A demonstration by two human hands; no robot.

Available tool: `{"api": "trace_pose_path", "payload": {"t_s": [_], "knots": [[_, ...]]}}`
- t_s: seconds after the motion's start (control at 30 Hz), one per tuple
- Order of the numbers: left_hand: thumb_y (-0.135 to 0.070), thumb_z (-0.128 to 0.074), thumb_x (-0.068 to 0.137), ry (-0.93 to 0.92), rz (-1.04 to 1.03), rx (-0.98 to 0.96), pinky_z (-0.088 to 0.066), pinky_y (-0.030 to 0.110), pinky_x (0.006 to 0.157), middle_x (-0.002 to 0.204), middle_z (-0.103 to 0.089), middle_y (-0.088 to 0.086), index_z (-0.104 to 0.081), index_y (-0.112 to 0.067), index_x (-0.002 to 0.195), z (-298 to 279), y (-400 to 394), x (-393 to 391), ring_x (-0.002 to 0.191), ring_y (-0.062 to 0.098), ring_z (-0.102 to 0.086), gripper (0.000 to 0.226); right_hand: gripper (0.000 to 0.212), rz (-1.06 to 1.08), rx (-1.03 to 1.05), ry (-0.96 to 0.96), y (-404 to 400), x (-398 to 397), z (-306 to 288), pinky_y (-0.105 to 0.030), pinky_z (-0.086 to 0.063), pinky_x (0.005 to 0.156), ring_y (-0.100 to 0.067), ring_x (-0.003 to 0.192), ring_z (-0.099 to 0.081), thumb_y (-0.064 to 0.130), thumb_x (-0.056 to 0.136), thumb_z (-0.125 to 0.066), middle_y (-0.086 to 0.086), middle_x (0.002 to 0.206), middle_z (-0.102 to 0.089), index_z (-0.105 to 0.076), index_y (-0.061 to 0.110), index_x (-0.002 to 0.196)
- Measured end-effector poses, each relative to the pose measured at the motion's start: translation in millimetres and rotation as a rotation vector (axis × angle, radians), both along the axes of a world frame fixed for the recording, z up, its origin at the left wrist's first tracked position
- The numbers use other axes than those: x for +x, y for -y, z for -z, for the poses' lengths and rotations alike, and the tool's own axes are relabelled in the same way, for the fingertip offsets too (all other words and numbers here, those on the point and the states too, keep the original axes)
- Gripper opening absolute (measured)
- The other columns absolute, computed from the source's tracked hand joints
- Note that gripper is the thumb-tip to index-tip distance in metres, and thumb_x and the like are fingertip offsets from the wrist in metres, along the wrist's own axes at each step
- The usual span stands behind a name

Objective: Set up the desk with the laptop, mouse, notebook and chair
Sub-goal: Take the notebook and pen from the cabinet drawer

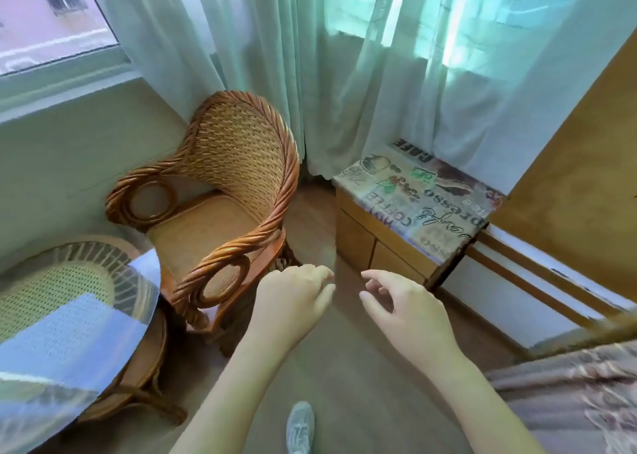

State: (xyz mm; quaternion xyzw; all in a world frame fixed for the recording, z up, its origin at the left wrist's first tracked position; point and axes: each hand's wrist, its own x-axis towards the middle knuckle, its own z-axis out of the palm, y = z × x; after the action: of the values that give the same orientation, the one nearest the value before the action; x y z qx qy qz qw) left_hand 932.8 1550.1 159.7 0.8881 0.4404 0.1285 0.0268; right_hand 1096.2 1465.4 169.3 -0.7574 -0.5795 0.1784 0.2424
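I am standing over a strip of bare floor (344, 367) that runs from my shoe (300, 426) up toward the corner where the pale green curtains (310, 74) hang down to the ground. That strip is the open room I have. On its left edge stands the wicker armchair (220, 191), set in the corner with its back to the curtains and the window wall, its near twisted armrest (220, 274) jutting toward me. Further left, the round glass-topped wicker table (69, 315) sits just beside the armchair's front. On the right edge, a low wooden cabinet (386, 246) with a coffee-print cloth (424, 198) over its top closes in the far end of the floor strip, and a patterned bedcover (568, 402) fills the near right corner.

Both my arms reach forward over the floor between armchair and cabinet. My left hand (293, 298) hangs near the armrest, apart from it, fingers loosely curled under and holding nothing. My right hand (400, 302) is alongside, a small gap between the two, its fingers (375, 277) half bent and spread a little, thumb out toward the left hand, also holding nothing and touching nothing.
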Motion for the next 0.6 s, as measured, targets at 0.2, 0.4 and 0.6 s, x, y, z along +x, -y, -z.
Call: {"api": "trace_pose_path", "payload": {"t_s": [0.2, 0.4, 0.6], "knots": [[-0.044, -0.039, 0.081, -0.111, 0.228, 0.066, -0.047, 0.028, 0.048, 0.07, -0.068, -0.004, -0.069, -0.028, 0.083, 36, -134, 64, 0.062, 0.018, -0.065, 0.033, 0.031, 0.162, -0.058, 0.042, -89, 36, 9, -0.025, -0.045, 0.079, -0.005, 0.099, -0.057, 0.039, 0.088, -0.055, 0.017, 0.105, -0.065, -0.059, 0.035, 0.118], [-0.043, -0.054, 0.074, -0.233, 0.342, 0.042, -0.039, 0.023, 0.045, 0.061, -0.062, -0.005, -0.065, -0.027, 0.072, 104, -242, 143, 0.056, 0.016, -0.061, 0.019, 0.03, 0.233, -0.141, 0.071, -179, 103, 52, -0.027, -0.046, 0.078, -0.006, 0.099, -0.059, 0.04, 0.087, -0.055, 0.016, 0.104, -0.066, -0.06, 0.035, 0.117], [-0.047, -0.075, 0.058, -0.25, 0.385, -0.022, -0.04, 0.023, 0.042, 0.056, -0.059, -0.008, -0.063, -0.028, 0.066, 214, -324, 213, 0.051, 0.012, -0.059, 0.024, 0.033, 0.232, -0.23, 0.103, -272, 163, 140, -0.028, -0.044, 0.084, -0.008, 0.107, -0.058, 0.041, 0.089, -0.053, 0.017, 0.113, -0.064, -0.058, 0.034, 0.12]]}}
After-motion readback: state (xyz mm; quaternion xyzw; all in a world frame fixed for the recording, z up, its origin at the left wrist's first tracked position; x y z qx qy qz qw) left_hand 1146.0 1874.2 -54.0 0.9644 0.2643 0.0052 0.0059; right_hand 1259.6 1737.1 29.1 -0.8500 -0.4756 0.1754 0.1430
